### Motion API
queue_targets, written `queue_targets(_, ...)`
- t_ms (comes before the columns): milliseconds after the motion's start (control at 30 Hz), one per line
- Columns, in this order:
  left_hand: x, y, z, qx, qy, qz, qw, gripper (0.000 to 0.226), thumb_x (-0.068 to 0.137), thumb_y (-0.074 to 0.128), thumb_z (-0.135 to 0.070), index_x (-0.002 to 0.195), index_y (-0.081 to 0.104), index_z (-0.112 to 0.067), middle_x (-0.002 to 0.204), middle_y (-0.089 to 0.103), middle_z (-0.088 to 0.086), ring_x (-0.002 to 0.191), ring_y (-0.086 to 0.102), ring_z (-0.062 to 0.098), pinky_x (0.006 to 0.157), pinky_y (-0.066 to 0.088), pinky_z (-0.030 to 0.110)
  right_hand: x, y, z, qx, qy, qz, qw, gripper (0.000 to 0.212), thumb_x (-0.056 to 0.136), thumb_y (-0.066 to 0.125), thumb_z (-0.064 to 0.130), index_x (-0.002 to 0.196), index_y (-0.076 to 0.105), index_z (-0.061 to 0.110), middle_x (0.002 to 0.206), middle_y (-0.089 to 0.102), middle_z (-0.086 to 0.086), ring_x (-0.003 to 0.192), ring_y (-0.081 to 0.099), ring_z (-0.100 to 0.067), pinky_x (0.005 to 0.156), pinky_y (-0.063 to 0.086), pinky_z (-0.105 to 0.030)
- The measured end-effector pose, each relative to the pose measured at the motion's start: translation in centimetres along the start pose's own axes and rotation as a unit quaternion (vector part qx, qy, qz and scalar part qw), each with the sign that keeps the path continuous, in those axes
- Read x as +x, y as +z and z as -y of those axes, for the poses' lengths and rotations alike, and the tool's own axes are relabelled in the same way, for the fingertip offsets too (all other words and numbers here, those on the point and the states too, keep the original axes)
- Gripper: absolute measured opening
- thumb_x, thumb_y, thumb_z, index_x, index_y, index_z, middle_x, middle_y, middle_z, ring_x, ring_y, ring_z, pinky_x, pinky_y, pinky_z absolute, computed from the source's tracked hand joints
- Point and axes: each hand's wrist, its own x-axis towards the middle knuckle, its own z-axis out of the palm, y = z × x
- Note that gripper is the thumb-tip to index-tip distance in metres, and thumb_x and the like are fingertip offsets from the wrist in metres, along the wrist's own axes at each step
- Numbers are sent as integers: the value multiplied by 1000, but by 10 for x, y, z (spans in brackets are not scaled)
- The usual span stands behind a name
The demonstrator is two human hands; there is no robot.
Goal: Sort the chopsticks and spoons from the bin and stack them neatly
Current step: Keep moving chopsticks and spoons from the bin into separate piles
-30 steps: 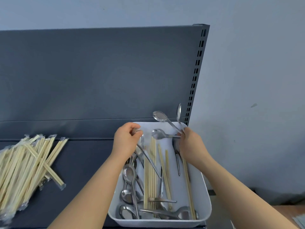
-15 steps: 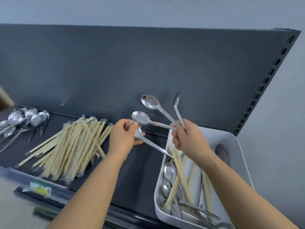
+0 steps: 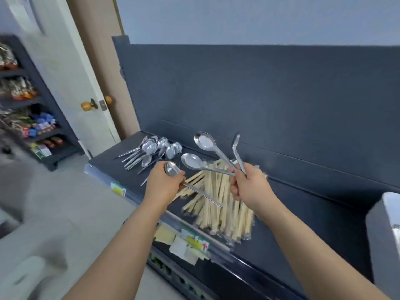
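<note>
- Spoon pile (image 3: 151,151), far left on the shelf (image 3: 303,226): it lies loose, bowls bunched toward the back and handles fanned toward the front edge. We judge that spoons dropped onto it rather than laid down could scatter it or send one over the lip to the floor.
- Left hand (image 3: 163,187): the fingers are curled round a single spoon (image 3: 172,169), gripped at the bowl. Its long handle trails down and right across the chopsticks. The risk we see is that smooth metal held at the bowl end may pivot, and the handle tip could rake the chopsticks if the hand swings left.
- Chopstick pile (image 3: 220,204), mid-shelf: wrapped pairs lie in a rough fan beneath both hands, with their near ends close to the front edge. A spoon slipping here would mix the two sorts, and a knock could slide the wrappers off the shelf.
- Right hand (image 3: 249,188): it is clenched on the handles of three spoons (image 3: 203,141), whose bowls splay up and left at different angles. They are not nested, so we expect that loosening the grip to set one down may let all three go. They would need lining up before they can stack neatly.
- Bin (image 3: 382,234), right edge: only a blurred corner shows, and we cannot tell what it holds. It sits well apart from the spoon pile, so every spoon has to be carried across the chopsticks.
</note>
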Motion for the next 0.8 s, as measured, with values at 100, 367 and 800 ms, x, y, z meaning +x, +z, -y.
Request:
queue_targets(100,30,-48,7,53,3,7,999,32,83,66,2,107,55,-15,96,63,6,90,67,28,80,59,43,20,57,-3,22,14,11,1000,26,102,27,5,101,52,5,67,42,-5,49,36,-13,37,30,-17)
queue_targets(367,116,-109,34,115,9,-18,993,35,79,67,4,95,54,-24,90,65,5,85,67,31,77,58,47,87,149,-18,16,60,-13,998,25,101,27,4,95,51,6,63,46,-6,48,38,-14,35,30,-18)
queue_targets(800,285,-113,69,212,-25,-14,977,14,74,74,-8,77,66,3,71,70,17,63,67,35,65,58,45,212,226,-40,-54,103,-43,992,25,95,23,0,91,47,6,71,52,-6,51,51,-16,47,46,-27)
